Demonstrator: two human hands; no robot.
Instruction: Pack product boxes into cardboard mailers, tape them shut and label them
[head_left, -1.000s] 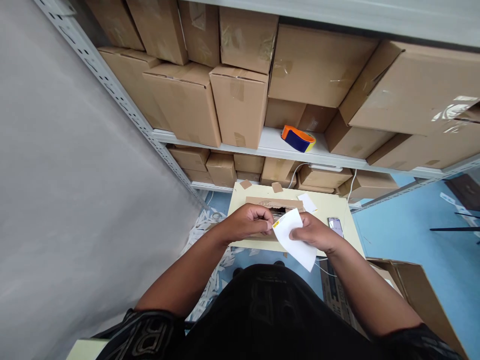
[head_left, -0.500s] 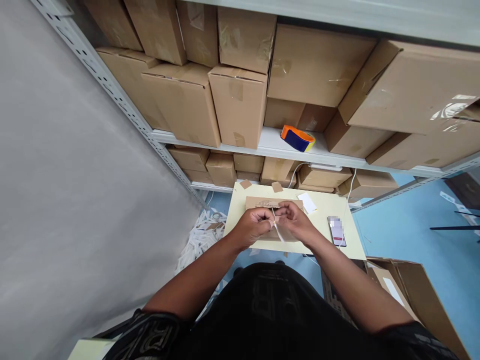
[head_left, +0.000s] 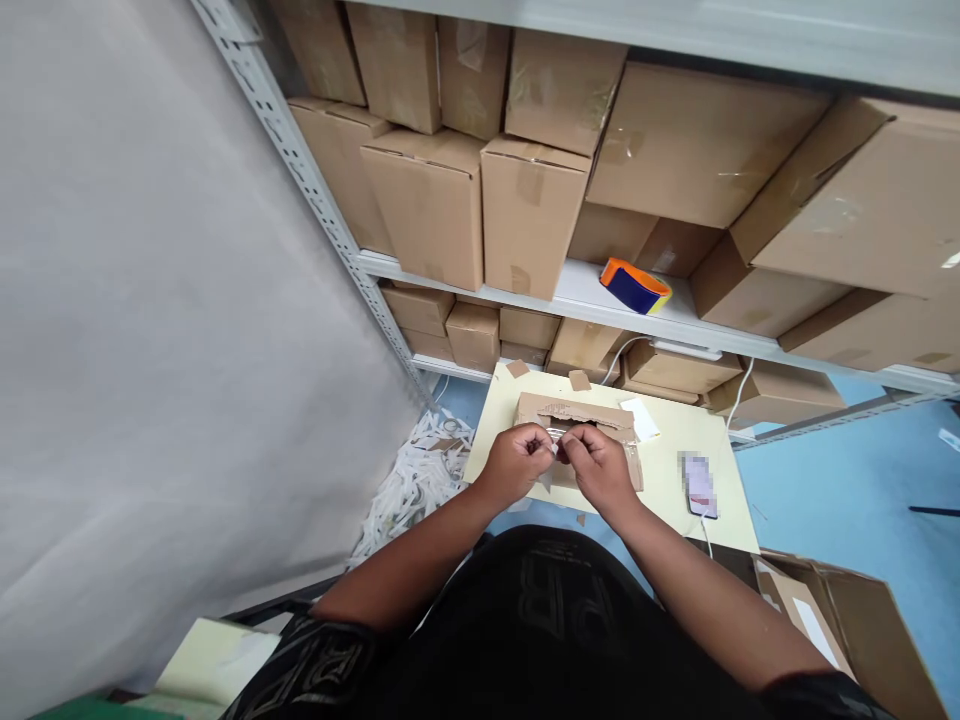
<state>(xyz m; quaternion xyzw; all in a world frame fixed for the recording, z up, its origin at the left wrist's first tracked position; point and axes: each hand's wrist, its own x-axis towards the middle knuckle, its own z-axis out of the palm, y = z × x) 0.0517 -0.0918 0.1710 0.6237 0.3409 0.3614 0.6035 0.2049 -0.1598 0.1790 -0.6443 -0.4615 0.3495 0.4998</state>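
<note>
Both hands meet over the near half of the pale yellow table (head_left: 675, 470), fingertips touching; left hand (head_left: 516, 463) curled, thumb and forefinger pinched on a small white slip (head_left: 556, 452); right hand (head_left: 598, 470) curled the same way, pinching the slip from the other side; most of the slip is hidden by the fingers, so can't tell its shape; hands sit just above a flat torn cardboard piece (head_left: 577, 413) lying on the table, can't tell if they touch it; white label (head_left: 643, 420) lies at the cardboard's right end; phone (head_left: 699, 485) further right on the table, well apart from the hands, with a white cable (head_left: 740, 385) running up toward the shelf; two small cardboard scraps (head_left: 517, 368) at the far table edge; shelf rack (head_left: 585, 292) behind the table stacked with taped brown cartons (head_left: 529, 215); orange and blue tape roll (head_left: 636, 285) lies on the shelf between the cartons; heap of white paper strips (head_left: 416, 485) on the blue floor left of the table; open carton (head_left: 847, 620) on the floor at the person's right.
</note>
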